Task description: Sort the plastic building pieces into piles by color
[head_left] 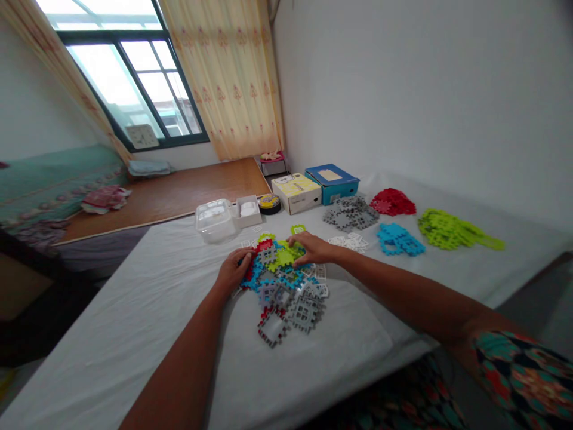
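Observation:
A flat assembly of interlocking plastic tiles (286, 286) in grey, blue, red and lime lies on the white sheet in front of me. My left hand (233, 270) rests on its left edge, fingers curled onto the blue and red tiles. My right hand (310, 248) lies on the lime tiles at the top, fingers pressed down and partly spread. Small white tiles (351, 241) lie just right of my right hand.
Sorted piles lie at right: grey (351, 212), red (393, 202), blue (398, 239), lime (452, 229). Behind stand a clear plastic container (217, 220), a tape roll (269, 203), a yellow-white box (297, 192) and a blue box (333, 182). The sheet's (134, 310) near edge drops off at right.

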A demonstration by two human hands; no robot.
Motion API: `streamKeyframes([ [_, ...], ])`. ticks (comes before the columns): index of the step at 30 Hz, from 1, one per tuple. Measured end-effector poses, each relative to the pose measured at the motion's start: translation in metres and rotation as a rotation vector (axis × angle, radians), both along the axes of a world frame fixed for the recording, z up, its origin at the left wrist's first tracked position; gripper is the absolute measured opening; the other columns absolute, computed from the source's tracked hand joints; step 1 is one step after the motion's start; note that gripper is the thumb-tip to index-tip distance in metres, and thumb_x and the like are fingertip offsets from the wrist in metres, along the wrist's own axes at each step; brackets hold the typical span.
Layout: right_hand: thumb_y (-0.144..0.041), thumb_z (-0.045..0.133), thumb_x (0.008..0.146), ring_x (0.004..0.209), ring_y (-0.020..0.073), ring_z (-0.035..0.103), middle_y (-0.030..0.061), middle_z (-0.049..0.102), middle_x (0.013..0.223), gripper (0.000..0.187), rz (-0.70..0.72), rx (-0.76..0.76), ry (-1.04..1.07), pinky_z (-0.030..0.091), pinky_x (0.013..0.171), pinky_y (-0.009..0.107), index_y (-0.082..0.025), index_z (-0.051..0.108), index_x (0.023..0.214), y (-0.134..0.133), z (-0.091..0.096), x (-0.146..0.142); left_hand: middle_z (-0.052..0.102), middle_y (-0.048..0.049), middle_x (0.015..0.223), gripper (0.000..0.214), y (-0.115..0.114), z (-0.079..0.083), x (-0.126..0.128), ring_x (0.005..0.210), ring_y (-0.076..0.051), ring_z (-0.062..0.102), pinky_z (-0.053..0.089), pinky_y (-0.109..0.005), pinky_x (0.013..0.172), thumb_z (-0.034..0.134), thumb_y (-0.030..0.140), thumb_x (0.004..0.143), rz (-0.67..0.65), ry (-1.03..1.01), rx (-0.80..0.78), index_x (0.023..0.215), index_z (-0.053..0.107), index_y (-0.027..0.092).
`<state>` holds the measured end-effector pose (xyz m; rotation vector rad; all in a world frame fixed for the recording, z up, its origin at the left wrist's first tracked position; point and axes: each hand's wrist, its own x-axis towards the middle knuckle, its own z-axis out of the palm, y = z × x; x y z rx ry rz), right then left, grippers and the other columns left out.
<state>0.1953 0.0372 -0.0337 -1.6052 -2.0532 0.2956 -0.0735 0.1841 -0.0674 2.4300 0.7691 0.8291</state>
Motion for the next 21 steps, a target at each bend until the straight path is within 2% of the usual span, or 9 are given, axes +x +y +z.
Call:
streamKeyframes([
  [4,-0.041,0.086,0.061,0.113,0.0261,0.055,0.0094,0.062,0.120,0.056,0.015,-0.047,0.081,0.045,0.093,0.039,-0.019,0.060,0.106,-0.004,0.003,0.001,0.070,-0.0082,0.114,0.043,-0.002,0.003,0.000,0.112,-0.023,0.060,0.043,-0.042,0.104,0.040,0.048,0.092,-0.001,0.023,0.000,0.100,0.073,0.020],
  [7,-0.045,0.081,0.067,0.107,0.0242,0.058,0.0092,0.065,0.113,0.051,0.015,-0.068,0.117,0.046,0.091,0.037,-0.018,0.061,0.105,-0.005,0.003,0.001,0.070,-0.0077,0.114,0.044,-0.002,0.004,0.001,0.112,-0.024,0.061,0.043,-0.042,0.104,0.041,0.049,0.092,-0.007,0.029,0.003,0.100,0.073,0.020],
  [10,-0.042,0.075,0.075,0.103,0.0222,0.061,0.0095,0.067,0.112,0.046,0.015,-0.025,0.136,0.047,0.090,0.036,-0.018,0.061,0.112,-0.005,0.001,-0.001,0.070,-0.0076,0.114,0.045,-0.002,0.004,0.001,0.111,-0.024,0.061,0.043,-0.042,0.104,0.041,0.050,0.091,0.003,0.035,-0.001,0.100,0.073,0.021],
  [16,-0.033,0.076,0.073,0.103,0.0245,0.062,0.0114,0.069,0.112,0.045,-0.021,0.107,0.052,0.046,0.093,0.040,-0.016,0.065,0.113,-0.010,0.010,-0.015,0.069,-0.0081,0.116,0.048,-0.002,0.005,0.000,0.113,-0.024,0.060,0.042,-0.041,0.105,0.038,0.052,0.092,-0.003,0.059,0.001,0.101,0.073,0.020],
  [19,-0.036,0.068,0.080,0.099,0.0207,0.064,0.0098,0.068,0.114,0.042,-0.077,0.148,0.159,0.051,0.086,0.034,-0.018,0.064,0.117,-0.022,0.018,-0.013,0.069,-0.0078,0.118,0.049,-0.001,0.007,-0.001,0.114,-0.024,0.060,0.042,-0.042,0.105,0.039,0.054,0.091,0.000,0.065,-0.004,0.100,0.073,0.020],
  [21,-0.038,0.064,0.083,0.095,0.0177,0.066,0.0079,0.068,0.114,0.040,-0.129,0.143,0.253,0.053,0.078,0.029,-0.020,0.062,0.119,-0.033,0.019,0.000,0.069,-0.0072,0.118,0.050,-0.001,0.008,-0.002,0.114,-0.024,0.060,0.042,-0.042,0.105,0.039,0.056,0.090,0.000,0.067,-0.012,0.100,0.073,0.021],
])
